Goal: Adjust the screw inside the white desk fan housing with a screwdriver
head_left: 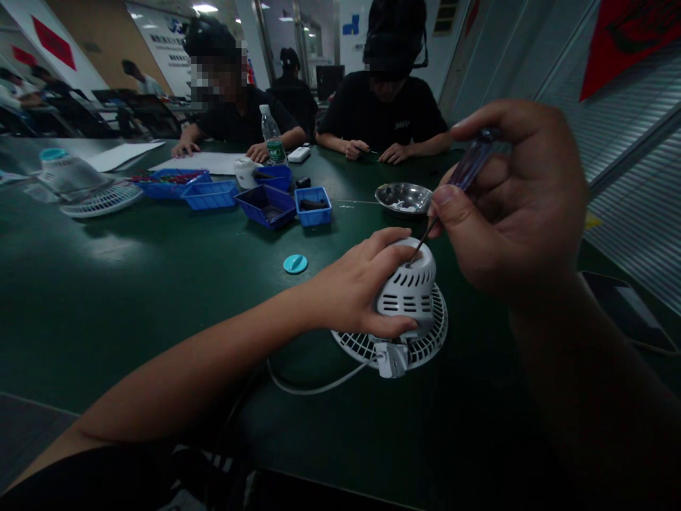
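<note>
A small white fan [407,301] rests face down on the green table, its slotted motor housing upward and its round grille against the tabletop. My left hand [362,280] is wrapped round the housing from the left, fingers over the top and thumb along the near side. In my right hand [511,191] is a screwdriver [471,163] with a translucent purplish handle, pinched and tilted. Its thin shaft reaches down to a dark hole in the housing's top; how deep the tip sits is hidden. A white cable runs left from the clip-like part at the fan's near edge.
Left of the fan lies a turquoise knob [295,264]. Beyond stand blue bins [211,195], a metal bowl [403,195] with small white parts, and a bottle [272,138]. Another white fan [79,181] is far left, a dark tablet-like device [628,312] right. Two people sit opposite.
</note>
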Tool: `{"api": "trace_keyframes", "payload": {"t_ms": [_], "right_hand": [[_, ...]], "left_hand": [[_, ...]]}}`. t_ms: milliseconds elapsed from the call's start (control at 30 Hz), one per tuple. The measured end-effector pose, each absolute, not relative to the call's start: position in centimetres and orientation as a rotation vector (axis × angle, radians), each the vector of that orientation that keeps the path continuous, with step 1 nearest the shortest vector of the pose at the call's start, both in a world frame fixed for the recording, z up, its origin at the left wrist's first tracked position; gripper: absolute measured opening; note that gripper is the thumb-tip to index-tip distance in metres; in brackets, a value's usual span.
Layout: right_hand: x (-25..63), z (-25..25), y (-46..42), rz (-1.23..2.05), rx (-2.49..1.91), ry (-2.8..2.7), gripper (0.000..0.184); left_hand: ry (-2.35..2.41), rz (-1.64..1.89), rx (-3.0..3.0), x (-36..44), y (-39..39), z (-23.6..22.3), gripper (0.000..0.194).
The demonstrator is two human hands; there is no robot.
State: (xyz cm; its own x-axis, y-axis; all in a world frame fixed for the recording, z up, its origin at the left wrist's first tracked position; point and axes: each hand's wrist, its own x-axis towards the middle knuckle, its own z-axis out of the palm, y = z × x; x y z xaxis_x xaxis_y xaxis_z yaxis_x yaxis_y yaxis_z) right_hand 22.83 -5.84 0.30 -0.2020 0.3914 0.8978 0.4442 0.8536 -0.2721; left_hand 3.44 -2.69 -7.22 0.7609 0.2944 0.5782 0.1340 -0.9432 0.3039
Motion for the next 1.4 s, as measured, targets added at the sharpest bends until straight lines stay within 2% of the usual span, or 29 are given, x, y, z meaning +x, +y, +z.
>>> {"api": "trace_keyframes", "payload": {"t_ms": [500,700,833,1067,1400], "right_hand": [[22.95,0.6,-6.2,-0.122,-0.614,-1.845,0.029],[22.77,0.4,-6.15,-0.112,-0.596,-1.814,0.038],[22.48,0.34,-6.22,-0.138,-0.603,-1.763,0.028],[22.44,0.46,-6.14,-0.111,-0.55,-1.802,0.027],[22.59,0.44,-6.27,-0.139,-0.584,-1.851,0.025]], "left_hand": [[0.387,0.939,2.718,3.49,-2.8,-7.05,0.092],[0.436,0.914,2.747,3.37,-2.91,-6.81,0.094],[0.448,0.896,2.758,3.14,-2.84,-6.87,0.095],[0.428,0.933,2.764,3.23,-2.96,-6.87,0.1],[0.413,0.978,2.811,3.25,-2.99,-6.87,0.096]]}}
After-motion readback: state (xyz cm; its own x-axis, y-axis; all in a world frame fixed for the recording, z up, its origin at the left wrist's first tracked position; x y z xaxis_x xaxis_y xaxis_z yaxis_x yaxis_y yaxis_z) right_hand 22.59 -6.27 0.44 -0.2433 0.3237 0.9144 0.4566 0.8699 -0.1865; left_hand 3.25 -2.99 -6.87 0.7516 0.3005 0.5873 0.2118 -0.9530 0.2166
